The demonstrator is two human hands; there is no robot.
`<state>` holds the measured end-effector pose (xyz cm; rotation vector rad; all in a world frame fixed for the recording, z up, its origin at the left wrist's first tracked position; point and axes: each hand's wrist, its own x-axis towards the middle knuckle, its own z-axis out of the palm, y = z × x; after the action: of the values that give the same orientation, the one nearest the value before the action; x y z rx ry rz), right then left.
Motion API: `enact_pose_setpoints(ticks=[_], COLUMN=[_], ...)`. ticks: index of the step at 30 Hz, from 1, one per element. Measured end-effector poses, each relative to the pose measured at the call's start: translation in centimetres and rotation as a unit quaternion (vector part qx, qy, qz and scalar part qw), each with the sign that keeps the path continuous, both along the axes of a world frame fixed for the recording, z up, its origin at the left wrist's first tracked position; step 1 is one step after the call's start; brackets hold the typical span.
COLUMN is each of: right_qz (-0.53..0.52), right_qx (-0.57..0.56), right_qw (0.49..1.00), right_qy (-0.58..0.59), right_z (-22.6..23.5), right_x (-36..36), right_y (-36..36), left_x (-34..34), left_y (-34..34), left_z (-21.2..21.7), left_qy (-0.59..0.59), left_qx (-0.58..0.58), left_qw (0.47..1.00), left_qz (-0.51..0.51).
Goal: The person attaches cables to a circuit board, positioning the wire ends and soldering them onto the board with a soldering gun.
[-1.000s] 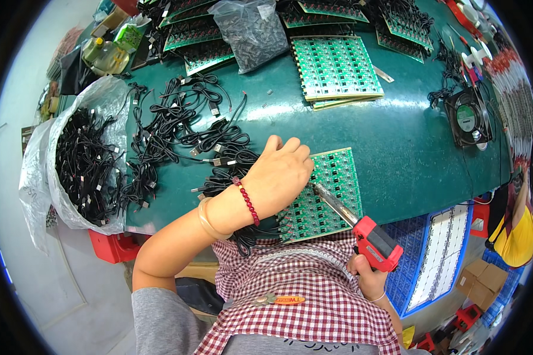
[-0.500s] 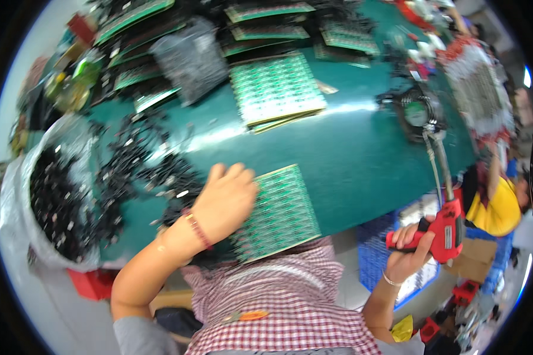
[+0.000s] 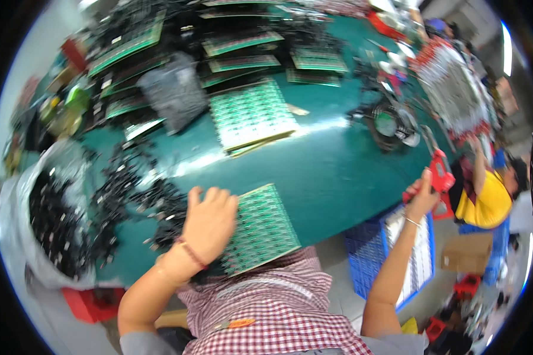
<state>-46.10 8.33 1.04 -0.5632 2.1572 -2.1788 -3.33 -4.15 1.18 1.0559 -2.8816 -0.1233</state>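
A green circuit board panel [image 3: 262, 228] with rows of small boards lies at the table's front edge. Over its left side, my left hand [image 3: 210, 228] is closed with the fingers curled down. The fingertips are hidden, and anything between them does not show. Out to the right, my right hand [image 3: 421, 198] grips a red soldering gun [image 3: 441, 174] with a metal barrel, held up by the table's right edge. Black cables with small connectors [image 3: 166, 204] lie in a loose heap left of my left hand. Behind the panel is a stack of green and white circuit board panels [image 3: 251, 112].
A clear plastic bag [image 3: 21, 207] of black parts stands at the left. Board stacks [image 3: 243, 41] and a grey plastic bag [image 3: 175, 92] line the back. A wire spool [image 3: 388, 124] sits at the right. Beside the table is a blue crate [image 3: 367, 260]; a person in yellow [image 3: 488, 201] works beyond.
My right hand has moved up and away with the soldering gun, straightening the arm. My left hand stays at the panel's left side. The whole view has shifted slightly.
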Motion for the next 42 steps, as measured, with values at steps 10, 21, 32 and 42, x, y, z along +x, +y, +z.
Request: enact_pose_setpoints(ticks=[10,21,32,42], right_qz=[0.092,0.179,0.447,0.532], right_qx=[-0.088,-0.141,0.040,0.154], right_qw=[0.992,0.972,0.865,0.833], right_qy=[-0.017,-0.053,-0.226,-0.004], right_z=[1.2,3.0,5.0,3.2], right_x=[6.8,13.2,27.5,27.2], right_y=[4.4,5.1,-0.7,0.1], left_x=[6.5,8.5,2.8,2.0], left_y=[-5.9,-9.1,4.4,6.6], left_z=[2.2,0.0,5.5,3.4], left_qy=[0.128,0.348,0.422,0.381], left_qx=[-0.124,0.089,0.762,0.607], left_qw=[0.955,0.898,0.462,0.686], left_qz=[0.239,0.255,0.164,0.128])
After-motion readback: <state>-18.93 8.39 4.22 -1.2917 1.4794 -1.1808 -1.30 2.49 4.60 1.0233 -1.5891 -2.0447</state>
